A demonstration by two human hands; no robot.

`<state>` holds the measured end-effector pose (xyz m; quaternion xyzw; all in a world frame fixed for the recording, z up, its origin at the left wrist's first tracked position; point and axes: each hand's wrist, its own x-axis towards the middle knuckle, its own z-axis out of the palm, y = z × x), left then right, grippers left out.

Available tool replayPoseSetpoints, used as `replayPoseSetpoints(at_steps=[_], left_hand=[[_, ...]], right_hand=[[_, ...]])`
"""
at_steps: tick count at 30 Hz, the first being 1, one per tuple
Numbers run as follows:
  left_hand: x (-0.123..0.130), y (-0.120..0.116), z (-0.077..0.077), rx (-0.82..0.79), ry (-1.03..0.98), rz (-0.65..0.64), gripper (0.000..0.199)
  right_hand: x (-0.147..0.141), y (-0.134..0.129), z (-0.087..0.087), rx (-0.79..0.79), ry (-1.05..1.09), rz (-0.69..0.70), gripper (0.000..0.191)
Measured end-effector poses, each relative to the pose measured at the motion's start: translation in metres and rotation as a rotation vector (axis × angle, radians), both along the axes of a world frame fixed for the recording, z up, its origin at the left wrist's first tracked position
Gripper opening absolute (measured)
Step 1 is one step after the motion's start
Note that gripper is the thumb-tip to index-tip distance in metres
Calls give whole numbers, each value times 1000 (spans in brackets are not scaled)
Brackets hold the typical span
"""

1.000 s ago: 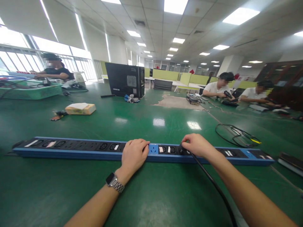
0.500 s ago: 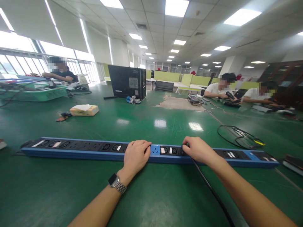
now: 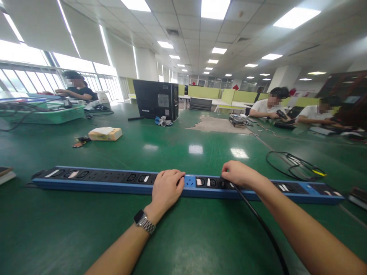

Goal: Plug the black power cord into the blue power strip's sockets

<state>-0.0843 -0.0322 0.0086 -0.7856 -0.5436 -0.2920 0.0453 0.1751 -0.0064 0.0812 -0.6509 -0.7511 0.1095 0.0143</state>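
Observation:
A long blue and black power strip (image 3: 114, 177) lies across the green table, with rows of sockets and white labels on its top. My left hand (image 3: 168, 185), with a watch on its wrist, is closed over the middle of the strip, just left of a blue socket (image 3: 189, 181). Right of that socket, my right hand (image 3: 239, 173) pinches a black plug (image 3: 225, 184) at the strip's top face. Fingers partly hide the plug, so how deep it sits I cannot tell. Its thick black cable (image 3: 259, 219) runs down toward the lower right.
Beyond the strip stand a black computer case (image 3: 156, 100), gloves (image 3: 163, 121) and a tissue pack (image 3: 105, 133). A green basket (image 3: 57, 114) holds cables at left. Coiled black cable (image 3: 295, 164) lies at right. Several people sit around the table's far sides.
The right hand has risen slightly over the strip, and the cable near the plug sits a little higher. My left hand keeps its place on the strip. The whole view has shifted slightly.

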Motion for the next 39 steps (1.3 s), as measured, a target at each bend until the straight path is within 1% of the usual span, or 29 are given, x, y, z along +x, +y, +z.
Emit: replayPoseSetpoints(at_steps=[4, 8, 12, 15, 21, 24, 27, 31, 36, 39], left_hand=[[-1, 1, -1, -3, 7, 0, 30], [0, 1, -1, -4, 9, 0, 31], [-1, 0, -1, -5, 10, -5, 30], [-1, 0, -1, 0, 11, -2, 30], [0, 0, 0, -3, 9, 3, 30], [0, 0, 0, 0, 8, 6, 30], [0, 1, 0, 1, 12, 9, 29], [0, 1, 0, -2, 18, 15, 29], [0, 1, 0, -12, 19, 12, 29], [0, 1, 0, -13, 14, 7, 29]], right_hand=[[2, -1, -2, 16, 32, 42, 21], [2, -13, -3, 54, 36, 59, 20], [-6, -31, -7, 133, -65, 24, 25], [-11, -39, -11, 157, -103, -10, 27], [-3, -32, -15, 129, -1, -57, 23], [2, -31, -17, 119, 28, -39, 24], [2, -36, -17, 140, -58, -30, 26], [-6, -41, -12, 164, -187, -37, 27], [-17, -43, -13, 175, -224, -28, 27], [-17, -42, -18, 168, -173, -41, 26]])
